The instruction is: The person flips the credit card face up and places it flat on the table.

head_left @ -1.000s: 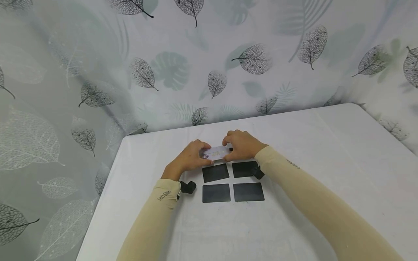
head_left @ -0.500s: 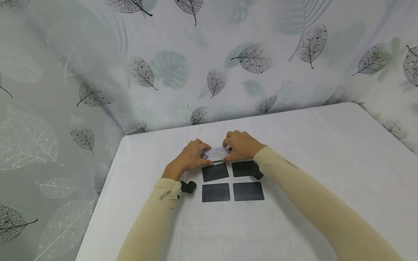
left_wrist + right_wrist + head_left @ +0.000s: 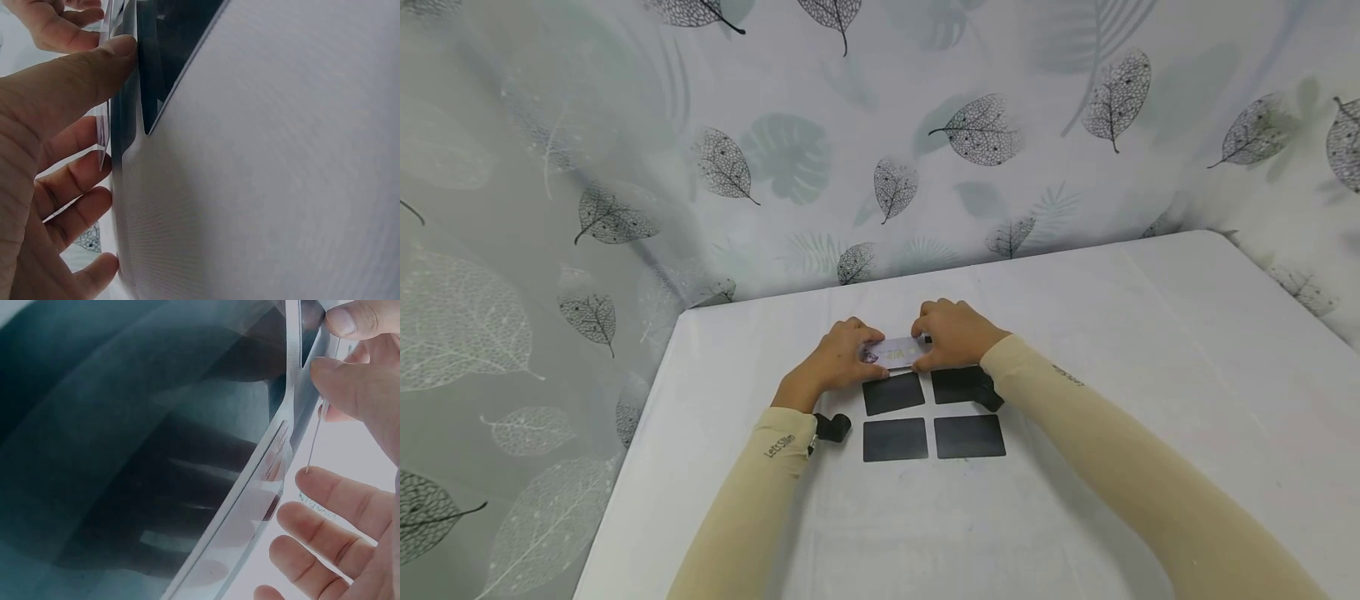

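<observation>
In the head view, a pale card [image 3: 898,353] with gold "VIP" lettering and a purple patch lies between the hands, behind the black cards. At its left end the left hand [image 3: 835,358] pinches it, thumb on the near edge and fingers on the far edge. The right hand [image 3: 957,335] grips the other end the same way. Its thin edge [image 3: 104,134] shows between thumb and fingers in the left wrist view. Nearest to the hands are a back-left black card [image 3: 893,394] and a back-right black card [image 3: 953,386], the latter partly covered by the right wrist camera.
A front-left black card [image 3: 895,440] and a front-right black card [image 3: 970,437] complete two rows on the white table [image 3: 880,533]. Behind the table hangs a leaf-patterned curtain [image 3: 820,92]. Black wrist cameras, such as the left one [image 3: 833,428], stick out from the beige sleeves.
Both hands keep their hold on the pale card, almost still. The head view has shifted slightly, and the black cards lie as before.
</observation>
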Demonstrator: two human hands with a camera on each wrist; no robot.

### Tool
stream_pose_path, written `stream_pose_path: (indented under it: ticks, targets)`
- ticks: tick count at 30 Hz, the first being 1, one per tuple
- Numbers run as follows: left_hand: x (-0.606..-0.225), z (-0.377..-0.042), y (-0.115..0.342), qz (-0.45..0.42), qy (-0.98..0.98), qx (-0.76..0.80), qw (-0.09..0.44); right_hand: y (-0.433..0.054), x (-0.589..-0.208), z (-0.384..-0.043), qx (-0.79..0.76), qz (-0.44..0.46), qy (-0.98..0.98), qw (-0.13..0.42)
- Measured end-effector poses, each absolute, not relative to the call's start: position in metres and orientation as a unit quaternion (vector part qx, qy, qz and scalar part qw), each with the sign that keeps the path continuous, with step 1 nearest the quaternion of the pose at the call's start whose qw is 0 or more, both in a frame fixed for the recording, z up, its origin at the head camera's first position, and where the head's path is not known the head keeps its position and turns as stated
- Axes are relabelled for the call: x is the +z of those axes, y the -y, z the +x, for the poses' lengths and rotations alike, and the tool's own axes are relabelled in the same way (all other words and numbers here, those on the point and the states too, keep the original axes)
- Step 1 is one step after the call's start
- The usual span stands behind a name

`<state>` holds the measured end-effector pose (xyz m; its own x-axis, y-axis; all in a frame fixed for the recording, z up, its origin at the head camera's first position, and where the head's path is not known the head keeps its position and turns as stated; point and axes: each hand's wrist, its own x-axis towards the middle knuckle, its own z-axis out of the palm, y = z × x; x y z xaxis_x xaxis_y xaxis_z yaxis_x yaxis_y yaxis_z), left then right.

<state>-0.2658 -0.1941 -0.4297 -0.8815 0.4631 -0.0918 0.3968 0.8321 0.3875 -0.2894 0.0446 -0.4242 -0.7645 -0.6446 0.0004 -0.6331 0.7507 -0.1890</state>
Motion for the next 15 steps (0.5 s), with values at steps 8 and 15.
stream_pose_path:
  ticks: [8, 15]
  targets:
    - [-0.432, -0.267, 0.187, 0.226, -0.954, 0.177, 0.091, -0.051, -0.425, -0.289, -0.082, -0.331, -0.939, 0.036]
    - [-0.432, -0.269, 0.177, 0.240, -0.950, 0.182, 0.078, -0.060, -0.419, -0.288, -0.084, -0.321, -0.942, 0.048]
